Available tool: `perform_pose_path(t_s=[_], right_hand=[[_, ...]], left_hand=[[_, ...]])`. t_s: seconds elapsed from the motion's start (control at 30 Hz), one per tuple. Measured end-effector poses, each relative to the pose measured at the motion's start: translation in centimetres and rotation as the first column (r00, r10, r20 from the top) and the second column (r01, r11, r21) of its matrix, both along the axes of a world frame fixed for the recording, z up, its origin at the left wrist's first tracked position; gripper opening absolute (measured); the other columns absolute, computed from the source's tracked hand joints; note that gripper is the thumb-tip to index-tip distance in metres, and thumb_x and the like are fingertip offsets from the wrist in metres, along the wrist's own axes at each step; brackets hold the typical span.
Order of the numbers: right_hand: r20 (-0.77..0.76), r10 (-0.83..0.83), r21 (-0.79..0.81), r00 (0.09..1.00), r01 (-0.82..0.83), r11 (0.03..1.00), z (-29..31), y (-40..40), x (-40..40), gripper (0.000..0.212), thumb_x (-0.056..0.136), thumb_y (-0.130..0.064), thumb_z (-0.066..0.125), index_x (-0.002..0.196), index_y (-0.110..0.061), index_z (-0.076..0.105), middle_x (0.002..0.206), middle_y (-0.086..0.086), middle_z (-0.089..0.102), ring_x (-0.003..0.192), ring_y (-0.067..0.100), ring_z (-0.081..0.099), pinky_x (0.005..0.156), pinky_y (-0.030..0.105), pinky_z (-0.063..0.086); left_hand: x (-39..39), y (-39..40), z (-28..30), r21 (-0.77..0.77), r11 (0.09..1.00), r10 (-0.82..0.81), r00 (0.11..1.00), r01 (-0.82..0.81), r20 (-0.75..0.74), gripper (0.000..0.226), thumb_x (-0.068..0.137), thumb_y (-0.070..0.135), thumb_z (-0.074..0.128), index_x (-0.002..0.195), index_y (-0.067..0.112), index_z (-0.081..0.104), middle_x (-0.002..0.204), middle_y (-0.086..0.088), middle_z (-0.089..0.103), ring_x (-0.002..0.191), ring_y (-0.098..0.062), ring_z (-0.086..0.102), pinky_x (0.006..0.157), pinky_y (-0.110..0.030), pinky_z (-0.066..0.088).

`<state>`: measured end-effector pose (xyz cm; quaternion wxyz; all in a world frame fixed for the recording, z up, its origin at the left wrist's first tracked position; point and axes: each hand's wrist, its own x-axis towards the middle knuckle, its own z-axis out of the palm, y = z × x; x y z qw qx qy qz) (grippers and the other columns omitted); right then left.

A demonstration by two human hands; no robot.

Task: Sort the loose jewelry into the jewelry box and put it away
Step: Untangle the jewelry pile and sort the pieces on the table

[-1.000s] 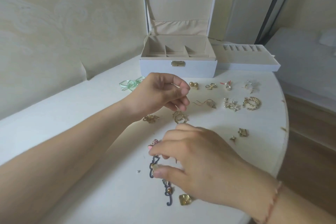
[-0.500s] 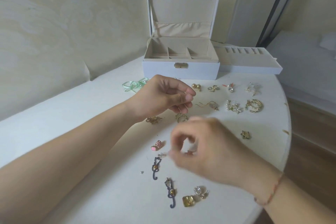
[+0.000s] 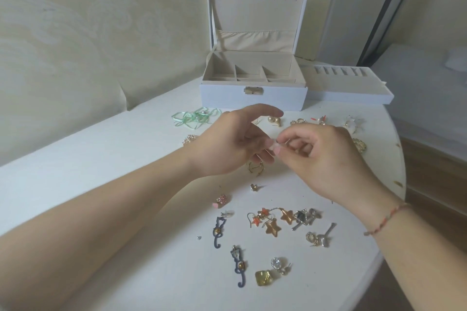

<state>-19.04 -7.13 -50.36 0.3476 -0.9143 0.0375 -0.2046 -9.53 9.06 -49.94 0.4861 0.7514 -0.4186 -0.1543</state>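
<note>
The white jewelry box (image 3: pixel 252 101) stands open at the back of the white table (image 3: pixel 106 159), its beige compartments showing. Its removable tray (image 3: pixel 351 88) lies to the right of it. My left hand (image 3: pixel 227 144) and my right hand (image 3: pixel 326 159) meet above the table's middle, fingertips pinched together on a tiny earring piece too small to make out. Loose jewelry lies around: two dark cat-shaped earrings (image 3: pixel 218 231), star earrings (image 3: pixel 273 227), a yellow square stud (image 3: pixel 264 278), a pink piece (image 3: pixel 222 200), a gold ring (image 3: pixel 256 168), pearl studs (image 3: pixel 274 120).
A mint green ribbon bow (image 3: pixel 194 117) lies left of the box. More gold and crystal earrings (image 3: pixel 356 124) sit at the right near the table's rounded edge. A wall runs along the left, and a wooden floor (image 3: pixel 434 184) lies beyond the right edge.
My right hand rose from the near jewelry and moved up to meet my left hand, uncovering the star earrings. The fingertips of both hands now touch around a tiny piece.
</note>
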Motion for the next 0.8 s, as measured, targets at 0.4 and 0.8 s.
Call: perform_pose_path(t_s=[0.4,0.8], right_hand=[[-0.176,-0.069,-0.322,0.982,0.009,0.947,-0.5,-2.4,0.1,0.006,0.082,-0.043,0.064,0.080,-0.038,0.066,0.076,-0.019,0.063,0.075,0.006,0.056,0.065,0.025,0.044],[0.032,0.036,-0.687,0.999,-0.004,0.727,-2.2,-2.8,0.4,0.009,0.074,-0.026,0.073,0.076,-0.030,0.065,0.065,-0.010,0.062,0.067,0.020,0.058,0.051,0.020,0.028]], left_hand=[[0.7,0.4,-0.8,0.121,0.988,0.030,0.899,-0.091,0.437,0.022,0.091,0.010,0.059,0.112,0.014,0.065,0.086,0.005,0.073,0.072,-0.001,0.065,0.066,-0.012,0.048],[1.1,0.2,-1.4,0.164,0.982,-0.018,0.826,-0.090,0.564,0.015,0.089,0.017,0.063,0.102,0.017,0.071,0.077,0.000,0.068,0.065,-0.015,0.058,0.061,-0.006,0.035]])
